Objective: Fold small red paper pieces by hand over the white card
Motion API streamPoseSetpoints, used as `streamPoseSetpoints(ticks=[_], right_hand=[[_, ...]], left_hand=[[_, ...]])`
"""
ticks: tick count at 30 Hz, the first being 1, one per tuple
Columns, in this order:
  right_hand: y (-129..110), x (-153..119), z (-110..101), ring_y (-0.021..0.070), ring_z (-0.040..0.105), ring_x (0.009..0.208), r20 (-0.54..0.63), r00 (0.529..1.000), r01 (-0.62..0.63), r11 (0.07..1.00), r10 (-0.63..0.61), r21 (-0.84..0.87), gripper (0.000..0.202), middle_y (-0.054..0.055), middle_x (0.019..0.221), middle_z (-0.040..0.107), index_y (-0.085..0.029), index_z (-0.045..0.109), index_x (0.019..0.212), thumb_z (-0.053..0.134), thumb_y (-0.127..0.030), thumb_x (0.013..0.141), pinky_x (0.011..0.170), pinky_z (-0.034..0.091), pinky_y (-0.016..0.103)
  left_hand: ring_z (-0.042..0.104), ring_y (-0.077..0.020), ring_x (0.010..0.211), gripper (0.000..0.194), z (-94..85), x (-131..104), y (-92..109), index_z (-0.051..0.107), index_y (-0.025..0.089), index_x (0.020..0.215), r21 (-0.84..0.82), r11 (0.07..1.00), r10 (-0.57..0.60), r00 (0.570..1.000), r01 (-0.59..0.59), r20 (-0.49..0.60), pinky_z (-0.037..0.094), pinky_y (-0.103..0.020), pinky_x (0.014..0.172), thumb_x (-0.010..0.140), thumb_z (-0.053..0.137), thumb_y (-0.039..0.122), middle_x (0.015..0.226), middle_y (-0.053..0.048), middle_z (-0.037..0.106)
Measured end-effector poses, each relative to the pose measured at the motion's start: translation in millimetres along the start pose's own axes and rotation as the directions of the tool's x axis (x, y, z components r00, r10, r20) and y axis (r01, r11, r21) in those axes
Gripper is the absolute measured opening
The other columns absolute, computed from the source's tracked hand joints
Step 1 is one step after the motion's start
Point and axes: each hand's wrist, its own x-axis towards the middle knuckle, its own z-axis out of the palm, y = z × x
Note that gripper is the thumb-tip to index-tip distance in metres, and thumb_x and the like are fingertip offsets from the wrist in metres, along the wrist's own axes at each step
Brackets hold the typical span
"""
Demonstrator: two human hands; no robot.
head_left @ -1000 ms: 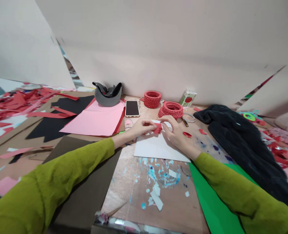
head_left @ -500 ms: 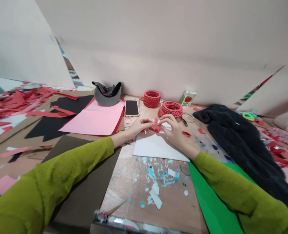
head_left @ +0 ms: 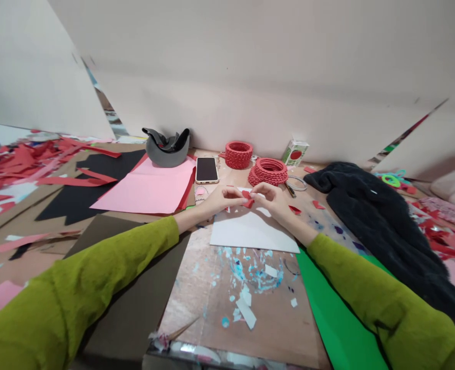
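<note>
Above the white board (head_left: 254, 231), the small red paper (head_left: 248, 203) sat between both hands. The left hand (head_left: 223, 200) and right hand (head_left: 271, 199) each pinched it, thumb to finger. Its upper part pointed away from the person, toward the wall (head_left: 227, 97) — its long axis was too small to make out. Half a second earlier it looked wider across; now it showed as a narrower, more compact piece.
</note>
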Motion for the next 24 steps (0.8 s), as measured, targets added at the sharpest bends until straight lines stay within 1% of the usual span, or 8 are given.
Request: streamPoseSetpoints(ticks=[3, 5, 9, 11, 16, 19, 24], right_hand=[[1.1, -1.1, -0.3, 0.0167, 0.060, 0.076, 0.022, 1.000, 0.006, 1.000, -0.006, 0.010, 0.025, 0.003, 0.081, 0.064, -0.019, 0.062, 0.081, 0.065, -0.044, 0.080, 0.071, 0.050, 0.030], [1.7, -1.8, -0.4, 0.0168, 0.061, 0.076, 0.037, 0.999, -0.006, 1.000, 0.005, 0.012, 0.026, 0.003, 0.081, 0.064, -0.019, 0.062, 0.083, 0.064, -0.044, 0.081, 0.070, 0.050, 0.030], [3.2, -1.2, -0.4, 0.0167, 0.060, 0.077, 0.013, 1.000, 0.004, 1.000, -0.004, -0.028, 0.025, 0.003, 0.081, 0.064, -0.018, 0.063, 0.082, 0.064, -0.043, 0.081, 0.070, 0.050, 0.030], [4.4, -0.4, 0.0, 0.0163, 0.060, 0.077, 0.004, 1.000, 0.010, 0.999, -0.010, -0.031, 0.025, 0.003, 0.080, 0.064, -0.018, 0.063, 0.080, 0.065, -0.043, 0.080, 0.071, 0.049, 0.029], [5.9, -0.7, 1.7, 0.0163, 0.060, 0.073, 0.004, 1.000, -0.019, 1.000, 0.019, -0.008, 0.027, 0.003, 0.077, 0.064, -0.018, 0.063, 0.079, 0.065, -0.044, 0.080, 0.067, 0.049, 0.030], [4.9, -1.5, 2.3, 0.0159, 0.060, 0.071, -0.003, 1.000, -0.017, 1.000, 0.017, -0.018, 0.026, 0.003, 0.076, 0.064, -0.018, 0.063, 0.077, 0.066, -0.043, 0.079, 0.065, 0.048, 0.029], [2.8, -1.8, 2.2, 0.0154, 0.060, 0.070, 0.001, 1.000, -0.023, 0.999, 0.023, -0.034, 0.023, 0.003, 0.076, 0.065, -0.017, 0.064, 0.078, 0.066, -0.040, 0.080, 0.065, 0.047, 0.028]], left_hand=[[0.046, -0.0095, 0.059, 0.035, -0.3, 0.5, 1.0, 0.068, 0.013, 0.077, 0.036, 0.999, 0.030, 0.999, -0.031, 0.027, 0.032, -0.021, 0.053, 0.080, 0.061, 0.047, 0.061, 0.001, 0.052], [0.043, -0.0086, 0.057, 0.036, -0.6, 1.4, 0.7, 0.068, 0.012, 0.079, 0.041, 0.998, 0.039, 0.998, -0.041, 0.046, 0.030, -0.021, 0.052, 0.082, 0.059, 0.047, 0.060, 0.001, 0.050], [0.044, -0.0086, 0.060, 0.035, -1.1, 2.6, -1.8, 0.070, 0.013, 0.087, 0.040, 0.999, 0.034, 0.997, -0.037, 0.063, 0.030, -0.020, 0.053, 0.081, 0.060, 0.046, 0.069, -0.001, 0.056], [0.046, -0.0092, 0.062, 0.035, -1.6, 2.6, -3.7, 0.070, 0.013, 0.088, 0.049, 0.998, 0.028, 0.998, -0.030, 0.053, 0.031, -0.020, 0.053, 0.080, 0.061, 0.045, 0.074, -0.002, 0.060], [0.051, -0.0115, 0.067, 0.034, -3.4, 2.7, -6.7, 0.072, 0.013, 0.089, 0.068, 0.997, 0.021, 0.998, -0.024, 0.051, 0.036, -0.021, 0.057, 0.078, 0.064, 0.044, 0.082, -0.006, 0.065], [0.050, -0.0115, 0.065, 0.037, -3.8, 3.3, -6.6, 0.072, 0.012, 0.091, 0.098, 0.995, 0.025, 0.998, -0.030, 0.058, 0.036, -0.021, 0.056, 0.078, 0.063, 0.046, 0.079, -0.006, 0.065], [0.043, -0.0085, 0.056, 0.040, -3.8, 4.0, -6.4, 0.073, 0.012, 0.091, 0.155, 0.987, 0.025, 0.996, -0.038, 0.085, 0.029, -0.020, 0.049, 0.079, 0.061, 0.048, 0.071, -0.004, 0.062]])
